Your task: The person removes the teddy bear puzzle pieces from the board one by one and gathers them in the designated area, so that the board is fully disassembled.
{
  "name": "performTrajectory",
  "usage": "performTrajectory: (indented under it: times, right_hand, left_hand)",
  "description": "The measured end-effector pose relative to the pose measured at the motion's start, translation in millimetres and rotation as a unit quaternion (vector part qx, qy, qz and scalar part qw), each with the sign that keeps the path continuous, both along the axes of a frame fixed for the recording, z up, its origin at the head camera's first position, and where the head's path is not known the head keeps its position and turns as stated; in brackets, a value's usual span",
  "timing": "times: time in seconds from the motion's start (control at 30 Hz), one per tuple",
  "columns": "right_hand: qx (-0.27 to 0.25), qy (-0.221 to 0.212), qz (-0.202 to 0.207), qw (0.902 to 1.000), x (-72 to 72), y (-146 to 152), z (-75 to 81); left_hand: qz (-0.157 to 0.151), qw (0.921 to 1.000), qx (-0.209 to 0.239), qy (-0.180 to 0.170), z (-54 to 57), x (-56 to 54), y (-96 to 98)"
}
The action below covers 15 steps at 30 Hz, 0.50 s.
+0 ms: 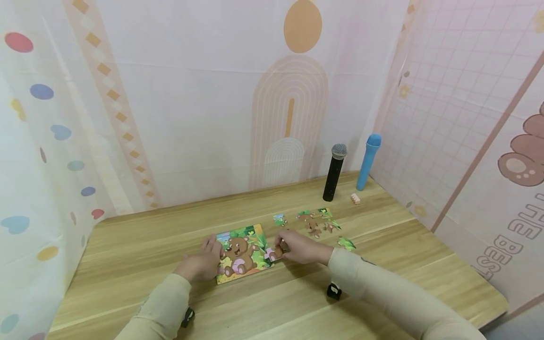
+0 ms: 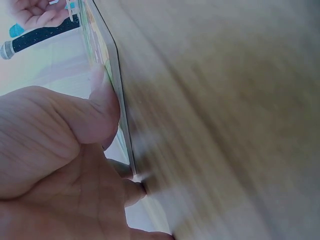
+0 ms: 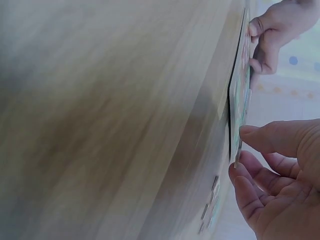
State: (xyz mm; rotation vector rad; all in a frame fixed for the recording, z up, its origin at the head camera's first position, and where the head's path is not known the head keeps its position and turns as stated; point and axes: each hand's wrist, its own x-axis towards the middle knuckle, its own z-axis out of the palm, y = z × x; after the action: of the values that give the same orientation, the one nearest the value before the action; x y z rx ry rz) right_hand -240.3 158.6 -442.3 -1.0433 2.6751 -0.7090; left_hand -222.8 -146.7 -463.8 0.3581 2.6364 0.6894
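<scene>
A bear jigsaw puzzle (image 1: 240, 252) lies flat on the table in the head view, its picture of a brown bear largely filled. My left hand (image 1: 208, 260) rests along its left edge; in the left wrist view the thumb (image 2: 102, 107) presses on the border and other fingertips touch down beside it. At the puzzle's right edge my right hand (image 1: 299, 246) pinches a jigsaw piece (image 1: 274, 254), pink and brown, between thumb and fingers. The right wrist view shows that piece (image 3: 238, 156) edge-on, close over the board's rim.
Several loose jigsaw pieces (image 1: 313, 226) lie to the right, with one (image 1: 279, 219) behind the puzzle and a green one (image 1: 347, 243) farther right. A black microphone (image 1: 333, 174), a blue microphone (image 1: 368, 163) and a small pale block (image 1: 355, 199) stand at the back right.
</scene>
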Motion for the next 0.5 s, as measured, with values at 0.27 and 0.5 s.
performTrajectory:
  times: [0.27, 0.5]
  right_hand:
    - [-0.002, -0.015, -0.024, 0.9996, -0.1, 20.4, 1.6]
    - [-0.023, -0.015, -0.011, 0.9996, 0.3, 40.5, 2.8]
  left_hand:
    - [-0.001, 0.9997, -0.019, -0.011, 18.7, 9.3, 5.2]
    - [0.000, 0.9996, -0.027, -0.008, 21.2, 11.3, 5.5]
